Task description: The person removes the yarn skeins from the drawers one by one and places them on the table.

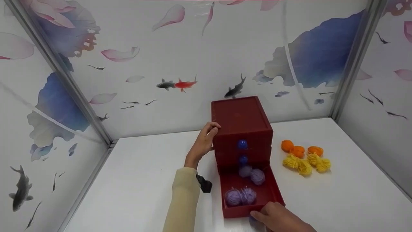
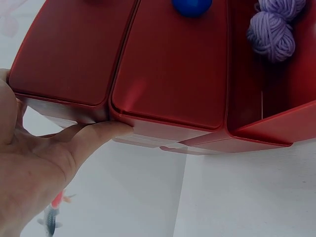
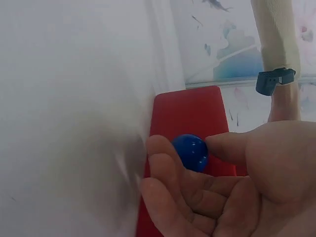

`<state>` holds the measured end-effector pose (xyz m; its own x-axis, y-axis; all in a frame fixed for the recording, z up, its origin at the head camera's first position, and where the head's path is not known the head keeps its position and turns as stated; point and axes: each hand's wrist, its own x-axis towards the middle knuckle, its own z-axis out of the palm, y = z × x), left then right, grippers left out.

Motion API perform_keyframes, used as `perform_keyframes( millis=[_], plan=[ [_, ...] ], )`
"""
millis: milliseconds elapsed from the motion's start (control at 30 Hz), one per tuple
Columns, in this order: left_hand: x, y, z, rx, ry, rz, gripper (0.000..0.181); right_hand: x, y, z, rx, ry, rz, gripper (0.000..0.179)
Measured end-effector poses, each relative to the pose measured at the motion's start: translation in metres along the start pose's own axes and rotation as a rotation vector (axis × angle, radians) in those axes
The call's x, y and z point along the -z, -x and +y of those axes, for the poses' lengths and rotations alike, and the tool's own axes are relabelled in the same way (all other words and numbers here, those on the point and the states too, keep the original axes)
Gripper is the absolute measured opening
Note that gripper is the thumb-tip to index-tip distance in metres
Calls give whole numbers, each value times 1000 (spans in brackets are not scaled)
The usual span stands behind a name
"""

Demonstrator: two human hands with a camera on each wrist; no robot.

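Note:
A red drawer box (image 1: pixel 240 116) stands on the table, with its two upper drawers closed and its lowest drawer (image 1: pixel 268 190) pulled out. Inside that drawer lie several lavender yarn balls (image 1: pixel 257 176), a pair at the front and a pair further back. My left hand (image 1: pixel 202 141) holds the box at its upper left edge, some fingers over the top and a digit along the side wall. At the drawer's front, my right hand (image 3: pixel 212 192) pinches a round blue knob (image 3: pixel 191 152) between thumb and index finger. The other right fingers curl below the knob.
Right of the box, orange yarn balls (image 1: pixel 287 146) and yellow yarn bundles (image 1: pixel 304 167) lie on the white table (image 1: pixel 145 180). Blue knobs (image 1: pixel 242 144) stick out from the upper drawers. Printed wall panels (image 1: pixel 180 109) enclose the table at the back and sides.

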<state>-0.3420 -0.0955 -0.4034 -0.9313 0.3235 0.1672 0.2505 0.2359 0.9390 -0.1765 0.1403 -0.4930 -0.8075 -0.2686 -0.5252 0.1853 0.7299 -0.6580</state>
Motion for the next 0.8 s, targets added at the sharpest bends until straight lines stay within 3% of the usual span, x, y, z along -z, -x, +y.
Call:
perform_keyframes(
  millis=[233, 433, 600, 800],
  plan=[
    [-2, -1, -1, -1, 33, 0, 25, 19, 8, -22, 289, -5, 105, 34],
    [-1, -1, -1, -2, 53, -8, 26, 20, -5, -33, 449, 37, 274, 23],
    [0, -1, -1, -9, 44, -2, 26, 20, -30, -31, 501, 106, 312, 29],
    [0, 0, -1, -16, 32, -4, 26, 17, -53, -29, 428, 138, 287, 36]
  ],
)
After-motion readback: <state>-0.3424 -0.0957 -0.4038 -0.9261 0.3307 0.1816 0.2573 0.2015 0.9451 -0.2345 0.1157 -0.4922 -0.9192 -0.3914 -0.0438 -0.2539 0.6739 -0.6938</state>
